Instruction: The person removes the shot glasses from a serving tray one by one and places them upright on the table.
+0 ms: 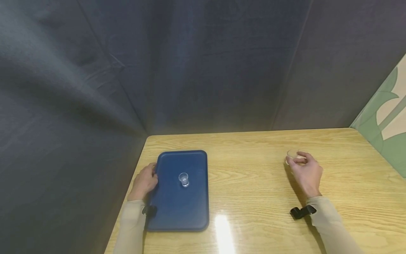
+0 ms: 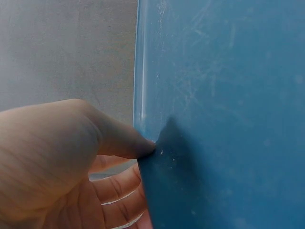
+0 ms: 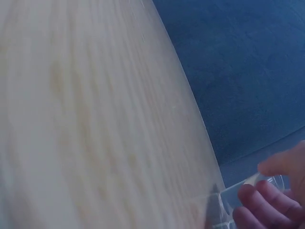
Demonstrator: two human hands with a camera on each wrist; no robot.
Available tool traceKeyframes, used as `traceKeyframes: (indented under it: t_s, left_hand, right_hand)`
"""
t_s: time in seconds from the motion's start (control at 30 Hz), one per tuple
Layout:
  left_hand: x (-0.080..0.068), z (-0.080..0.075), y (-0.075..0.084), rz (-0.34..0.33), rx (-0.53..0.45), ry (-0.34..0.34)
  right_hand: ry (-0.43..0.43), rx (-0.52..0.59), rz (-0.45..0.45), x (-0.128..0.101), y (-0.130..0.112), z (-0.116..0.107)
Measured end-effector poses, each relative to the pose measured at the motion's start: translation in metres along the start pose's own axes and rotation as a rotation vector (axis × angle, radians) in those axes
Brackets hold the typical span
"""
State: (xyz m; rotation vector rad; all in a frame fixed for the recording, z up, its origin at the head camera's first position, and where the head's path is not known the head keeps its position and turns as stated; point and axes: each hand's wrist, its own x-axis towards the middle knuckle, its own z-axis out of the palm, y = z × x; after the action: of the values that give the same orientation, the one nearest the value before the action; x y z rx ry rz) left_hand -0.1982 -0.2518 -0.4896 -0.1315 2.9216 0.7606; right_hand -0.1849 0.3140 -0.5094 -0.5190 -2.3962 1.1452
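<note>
A person sat at a wooden table (image 1: 253, 169) inside a booth lined with dark grey cloth (image 1: 190, 70), both arms in pale sleeves. At the left, the left hand (image 1: 145, 181) gripped the left edge of a blue tray (image 1: 180, 208) that lay flat on the table near its left side; the wrist view showed the thumb (image 2: 128, 140) pressed on the top of the tray's rim (image 2: 139, 95) and the fingers (image 2: 119, 191) curled under it. A small clear plastic cup (image 1: 183, 179) stood upright on the tray, a little above its middle and well apart from the left hand. A black strap (image 1: 149, 210) showed at the left wrist, beside the tray's near left corner.

Farther right, a bright patch of glare (image 1: 223, 229) lay on the tabletop near the front edge. At the right, well apart from the tray, the right hand (image 1: 306, 173) grasped a second clear cup (image 1: 292, 154) by its rim, fingers curled round it just above the table; the right wrist view showed the fingertips (image 3: 259, 200) wrapped over the cup's transparent wall (image 3: 238, 195). Whether that cup's base touched the wood could not be told. Another black strap (image 1: 302, 212) circled the right wrist. A green and cream patterned panel (image 1: 388, 120) stood at the far right.
</note>
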Motion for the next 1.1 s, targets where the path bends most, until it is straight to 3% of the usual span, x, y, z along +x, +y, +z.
traceKeyframes:
  t_s: [0.23,0.5,0.73,1.1]
  left_hand:
    - [0.0,0.0,0.0,-0.007,0.004,-0.003]
    - [0.001,0.0,0.0,-0.01,-0.002,-0.007]
    - [0.002,0.0,-0.002,-0.011,0.002,-0.004]
    - [0.0,-0.001,0.0,-0.013,-0.001,-0.004]
  right_hand:
    - [-0.017,-0.022,-0.002,0.0,-0.002,-0.002]
    - [-0.015,0.039,-0.004,-0.001,-0.007,-0.006]
    - [-0.124,0.156,-0.002,-0.005,-0.012,-0.003]
    - [-0.299,0.242,-0.118,-0.014,-0.022,0.013]
